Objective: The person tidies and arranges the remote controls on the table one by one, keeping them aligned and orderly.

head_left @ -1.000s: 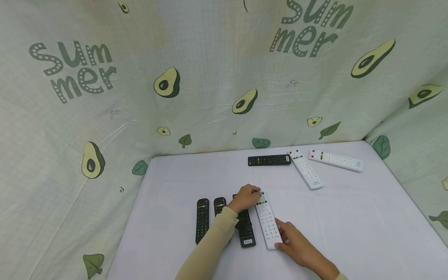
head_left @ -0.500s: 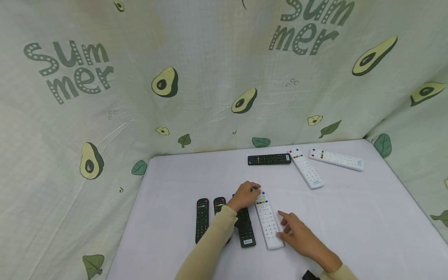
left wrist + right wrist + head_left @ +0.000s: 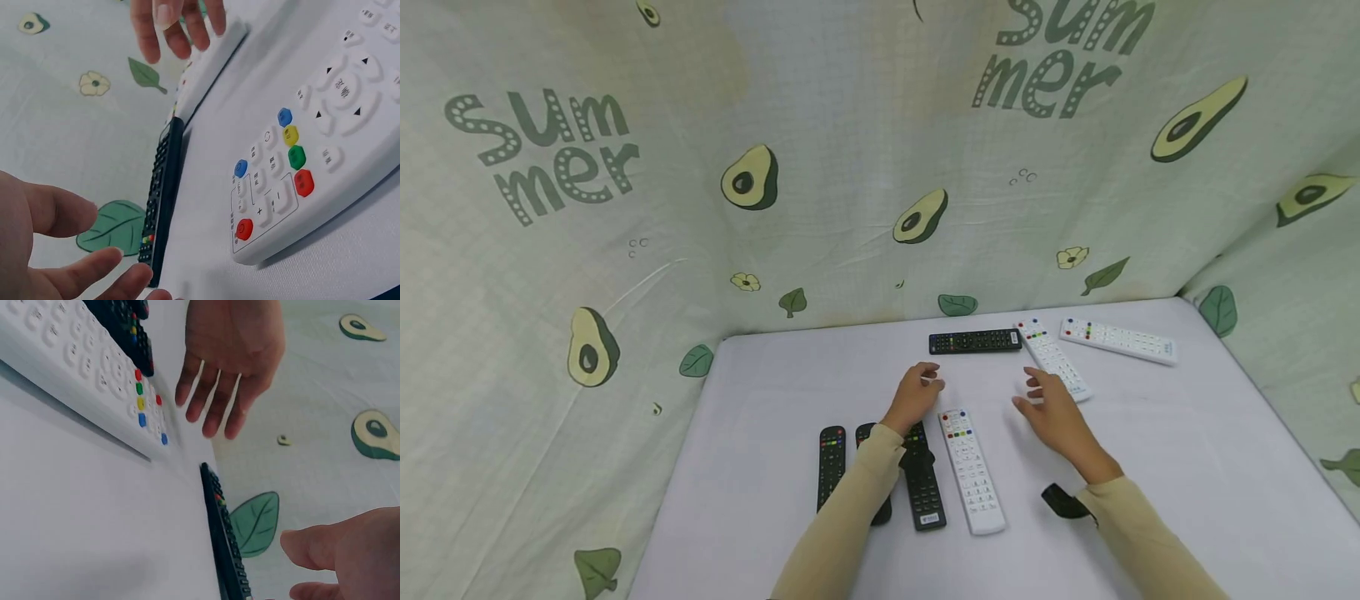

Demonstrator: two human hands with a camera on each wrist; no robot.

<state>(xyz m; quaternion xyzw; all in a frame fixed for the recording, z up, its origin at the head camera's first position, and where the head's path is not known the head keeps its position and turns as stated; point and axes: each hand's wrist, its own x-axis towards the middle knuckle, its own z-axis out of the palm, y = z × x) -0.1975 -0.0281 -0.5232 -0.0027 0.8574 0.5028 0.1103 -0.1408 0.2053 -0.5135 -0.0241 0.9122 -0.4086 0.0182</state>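
A white remote control [image 3: 972,475] with colored buttons lies face up on the table in front, last in a row beside a black remote [image 3: 923,483]. My left hand [image 3: 914,396] hovers just beyond the top of these two, fingers loosely bent and holding nothing. To the right, my right hand [image 3: 1054,417] is raised, its fingers relaxed and apart from anything. It is nearest a second white remote [image 3: 1051,358], whose lower end it partly overlaps in the head view. In the left wrist view the front white remote [image 3: 325,137] lies apart from the left fingers.
Two more black remotes, one [image 3: 832,467] at far left and one [image 3: 880,510] partly behind the left sleeve, continue the row. Toward the back lie a black remote [image 3: 975,342] and a white remote [image 3: 1118,341]. A printed cloth [image 3: 842,167] hangs behind the table [image 3: 760,392].
My right hand has let go of the front white remote's side and moved forward, up the table. My left hand has come off its top end and shifted slightly forward. The remotes stay put.
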